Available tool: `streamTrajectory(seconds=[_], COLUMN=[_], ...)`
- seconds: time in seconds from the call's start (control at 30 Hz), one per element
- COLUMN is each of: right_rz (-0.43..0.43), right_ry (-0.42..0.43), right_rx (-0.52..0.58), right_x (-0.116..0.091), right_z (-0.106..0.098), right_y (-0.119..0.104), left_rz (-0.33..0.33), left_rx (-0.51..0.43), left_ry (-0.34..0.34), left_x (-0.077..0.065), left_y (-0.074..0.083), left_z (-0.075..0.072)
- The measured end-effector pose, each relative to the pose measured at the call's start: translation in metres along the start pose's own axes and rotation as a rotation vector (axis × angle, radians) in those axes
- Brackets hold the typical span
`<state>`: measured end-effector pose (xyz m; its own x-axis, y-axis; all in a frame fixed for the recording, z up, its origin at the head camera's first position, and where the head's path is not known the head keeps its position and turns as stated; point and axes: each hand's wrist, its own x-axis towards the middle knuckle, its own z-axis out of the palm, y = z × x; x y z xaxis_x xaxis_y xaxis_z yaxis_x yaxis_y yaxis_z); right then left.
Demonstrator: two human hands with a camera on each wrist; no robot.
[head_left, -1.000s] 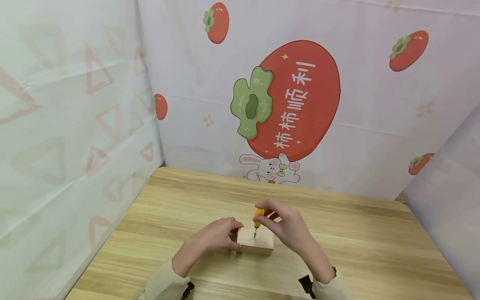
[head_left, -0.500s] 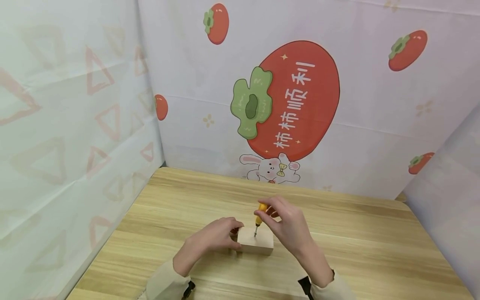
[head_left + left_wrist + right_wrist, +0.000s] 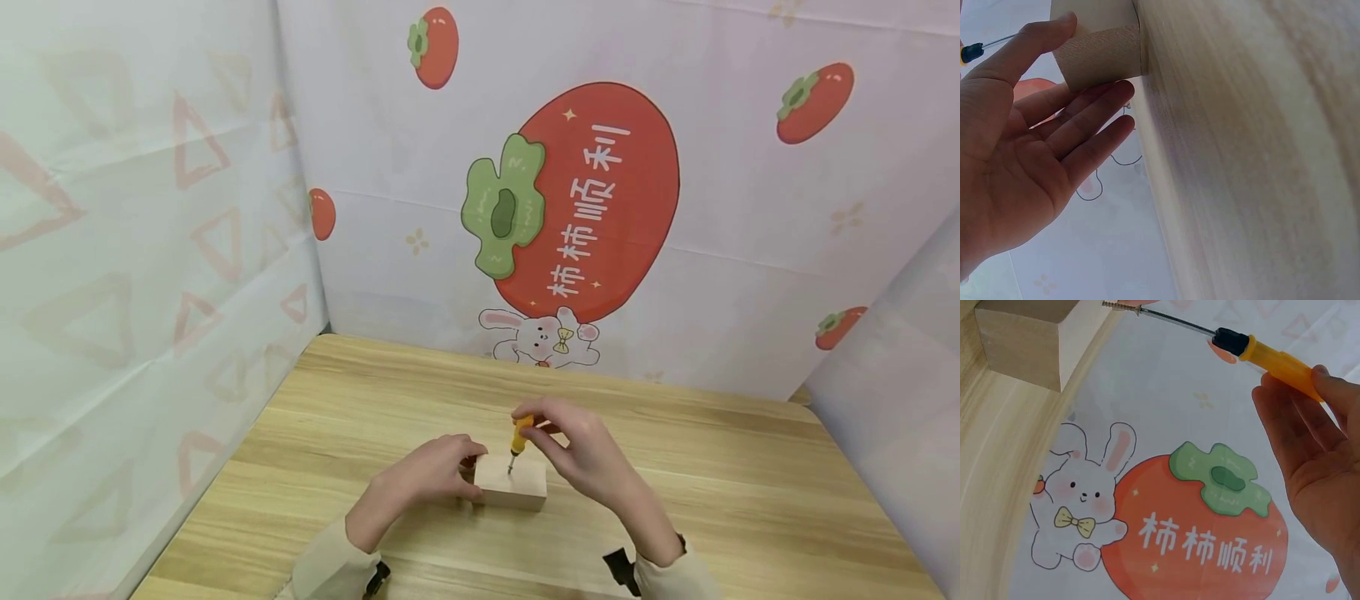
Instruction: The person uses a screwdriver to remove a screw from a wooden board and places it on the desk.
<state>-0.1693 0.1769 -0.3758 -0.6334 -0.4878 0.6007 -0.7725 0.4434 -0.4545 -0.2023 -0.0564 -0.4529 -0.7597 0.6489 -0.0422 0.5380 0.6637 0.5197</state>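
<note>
A pale wooden block (image 3: 517,479) lies flat on the table, gripped at its left end between the thumb and fingers of my left hand (image 3: 427,471). In the left wrist view the thumb is over the block's (image 3: 1100,59) upper edge and fingertips are against its far side. My right hand (image 3: 585,446) pinches the orange handle of a screwdriver (image 3: 521,437) near its top end. The shaft leans slightly right above the block. At its tip is a threaded screw (image 3: 1121,307), standing on the block's top face; the screw's point is hidden in the right wrist view.
The wood-grain table (image 3: 750,500) stretches out on both sides of the block. White cloth walls (image 3: 390,275) printed with persimmons and a rabbit close off the back and sides. Black straps (image 3: 621,571) sit at the wrists.
My right hand's fingers shift round the screwdriver handle, and the hand moves a little to the right. The handle's lean changes slightly. My left hand and the block stay put.
</note>
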Motion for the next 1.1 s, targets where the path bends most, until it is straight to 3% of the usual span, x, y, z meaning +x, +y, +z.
streamTrajectory(seconds=[0.1, 0.3, 0.47, 0.6, 0.8, 0.87, 1.1], right_rz=[0.014, 0.000, 0.022, 0.016, -0.020, -0.005, 0.020], right_ry=[-0.003, 0.103, 0.125, 0.092, -0.065, -0.077, 0.088], right_rx=[0.023, -0.034, -0.058, -0.017, 0.147, 0.171, 0.081], right_x=[-0.001, -0.002, 0.000, 0.002, 0.002, 0.001, -0.003], right_z=[-0.002, 0.004, 0.006, 0.002, -0.006, -0.007, 0.004], right_y=[-0.001, -0.004, -0.008, -0.010, -0.008, -0.008, -0.008], left_rz=[-0.003, -0.010, -0.004, -0.010, -0.005, -0.003, -0.012], left_rx=[-0.006, -0.015, -0.010, -0.007, 0.007, 0.007, -0.019], left_ry=[0.000, -0.001, 0.004, 0.007, 0.007, 0.007, -0.003], left_x=[0.000, -0.001, 0.000, -0.001, -0.001, -0.001, -0.001], left_y=[0.000, -0.001, -0.001, -0.002, -0.001, -0.001, 0.002], left_z=[0.000, 0.001, 0.001, 0.001, 0.000, 0.000, -0.001])
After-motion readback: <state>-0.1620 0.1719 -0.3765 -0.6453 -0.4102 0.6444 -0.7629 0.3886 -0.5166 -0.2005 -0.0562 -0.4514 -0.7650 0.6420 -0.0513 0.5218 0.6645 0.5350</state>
